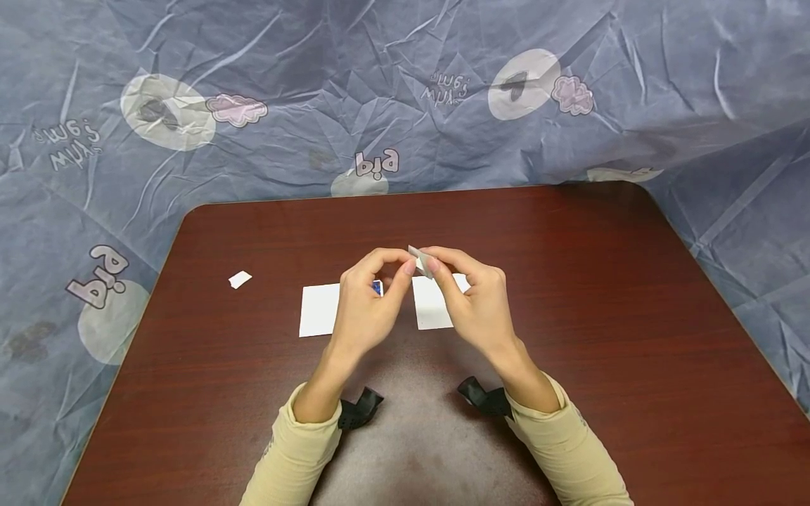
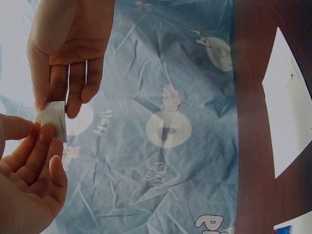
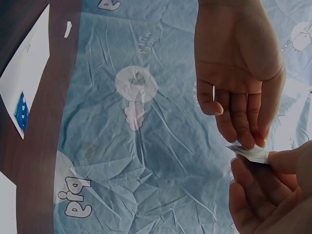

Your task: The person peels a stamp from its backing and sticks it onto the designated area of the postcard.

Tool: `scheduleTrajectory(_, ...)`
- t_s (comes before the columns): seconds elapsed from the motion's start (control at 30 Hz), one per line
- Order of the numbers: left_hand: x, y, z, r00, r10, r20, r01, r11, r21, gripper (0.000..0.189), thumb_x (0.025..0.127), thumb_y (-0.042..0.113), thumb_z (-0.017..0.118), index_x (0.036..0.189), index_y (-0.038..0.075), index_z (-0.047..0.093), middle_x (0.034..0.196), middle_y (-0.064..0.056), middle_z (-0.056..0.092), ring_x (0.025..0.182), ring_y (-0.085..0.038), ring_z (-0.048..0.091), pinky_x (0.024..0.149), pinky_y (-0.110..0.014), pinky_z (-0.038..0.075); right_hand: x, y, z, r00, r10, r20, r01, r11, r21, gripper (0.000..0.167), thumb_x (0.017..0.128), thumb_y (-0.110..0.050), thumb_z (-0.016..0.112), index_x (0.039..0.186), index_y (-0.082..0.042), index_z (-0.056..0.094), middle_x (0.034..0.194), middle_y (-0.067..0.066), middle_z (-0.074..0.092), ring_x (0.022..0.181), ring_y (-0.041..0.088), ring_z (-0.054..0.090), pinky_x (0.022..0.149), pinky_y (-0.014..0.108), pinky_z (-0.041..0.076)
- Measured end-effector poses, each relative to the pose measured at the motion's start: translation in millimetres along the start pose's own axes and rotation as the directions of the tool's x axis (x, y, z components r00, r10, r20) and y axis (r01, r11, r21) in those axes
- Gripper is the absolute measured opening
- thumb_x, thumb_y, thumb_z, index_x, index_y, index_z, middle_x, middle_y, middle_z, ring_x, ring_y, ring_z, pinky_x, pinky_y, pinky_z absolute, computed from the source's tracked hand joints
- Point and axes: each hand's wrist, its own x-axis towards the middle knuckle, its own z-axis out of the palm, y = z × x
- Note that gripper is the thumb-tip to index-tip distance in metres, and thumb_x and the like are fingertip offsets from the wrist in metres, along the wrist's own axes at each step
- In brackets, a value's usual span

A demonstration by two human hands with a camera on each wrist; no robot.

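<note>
Both hands meet above the bench (image 1: 569, 295), nearer its far edge than its near side and about midway between its left and right edges. The left hand (image 1: 367, 309) pinches one side of a small whitish piece (image 1: 422, 262) between thumb and forefinger; the right hand (image 1: 484, 309) grips the other side in the same way. The piece is held tilted, raised off the surface, and the left wrist view shows a toothed edge on it.

Below the hands lie two white cards. The left card (image 1: 318, 310), partly covered by the left hand, bears a blue patch (image 1: 377, 287) at its far right corner. The right card (image 1: 432, 306), partly behind the right hand, carries a small dark mark in the left wrist view. Well apart from them, toward the bench's left edge, lies a small white scrap (image 1: 240, 280). A printed blue-grey cloth (image 1: 304, 133) hangs beyond the far edge.
</note>
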Motion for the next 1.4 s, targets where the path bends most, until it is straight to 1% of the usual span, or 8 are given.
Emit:
scheduleTrajectory(0.17,-0.5,0.4,-0.8,1.0,-0.024,0.014,0.024,1.0,-0.017,0.009,0.093,0.011,0.061,0.093,0.004,0.068,0.078,-0.001,0.064,0.052,-0.01,0.046,0.043,-0.023,0.031,-0.1,-1.4,-1.2,1.0,0.03,-0.001,-0.03,0.999,0.018,0.016,0.09,0.004,0.062,0.103,0.002,0.071,0.093,0.007,0.071,0.077,0.018,0.066,0.071,0.024,0.049)
scheduleTrajectory(0.3,-1.1,0.5,-1.1,0.999,-0.028,0.022,0.029,0.999,-0.021,0.009,0.093,0.011,0.061,0.093,0.005,0.067,0.078,-0.001,0.065,0.052,-0.011,0.046,0.043,-0.024,0.032,-0.3,-1.1,-2.0,0.998,0.055,0.005,-0.055,0.998,0.037,0.016,0.09,0.002,0.062,0.104,0.001,0.071,0.094,0.006,0.071,0.078,0.018,0.066,0.073,0.026,0.05)
scheduleTrajectory(0.63,-0.7,1.4,-1.4,0.999,-0.021,0.026,0.021,1.0,-0.009,0.007,0.093,0.008,0.06,0.094,0.004,0.066,0.078,-0.001,0.066,0.053,-0.011,0.045,0.045,-0.024,0.032,0.5,-2.1,-3.9,0.996,0.094,0.013,-0.094,0.994,0.048,0.015,0.091,0.001,0.062,0.103,0.001,0.071,0.093,0.006,0.071,0.078,0.017,0.065,0.069,0.025,0.048)
scheduleTrajectory(0.97,-1.4,2.1,-1.2,0.999,-0.022,0.036,0.023,1.0,-0.013,0.007,0.093,0.007,0.059,0.094,0.003,0.065,0.077,-0.004,0.066,0.055,-0.011,0.046,0.048,-0.024,0.034,1.0,-0.9,-4.4,0.99,0.141,0.021,-0.142,0.985,0.098,0.015,0.091,0.002,0.061,0.102,0.002,0.07,0.09,0.008,0.071,0.075,0.016,0.064,0.066,0.025,0.047)
scheduleTrajectory(1.2,-1.1,0.3,-0.7,1.0,-0.001,0.031,0.001,1.0,-0.02,0.007,0.094,0.007,0.059,0.094,0.002,0.064,0.08,-0.005,0.067,0.057,-0.018,0.049,0.05,-0.023,0.035,2.6,-0.4,-4.8,0.989,0.144,0.029,-0.147,0.981,0.128,0.014,0.091,0.005,0.06,0.102,0.005,0.069,0.09,0.01,0.07,0.075,0.015,0.063,0.068,0.026,0.047)
scheduleTrajectory(1.4,-0.8,2.0,-0.9,1.0,0.006,0.026,-0.006,1.0,-0.009,0.007,0.094,0.006,0.059,0.095,0.002,0.064,0.079,-0.006,0.066,0.057,-0.013,0.048,0.05,-0.024,0.036,2.2,-0.2,-4.8,0.987,0.161,0.028,-0.163,0.975,0.149,0.014,0.09,0.006,0.059,0.101,0.005,0.068,0.09,0.012,0.069,0.076,0.015,0.063,0.068,0.026,0.047)
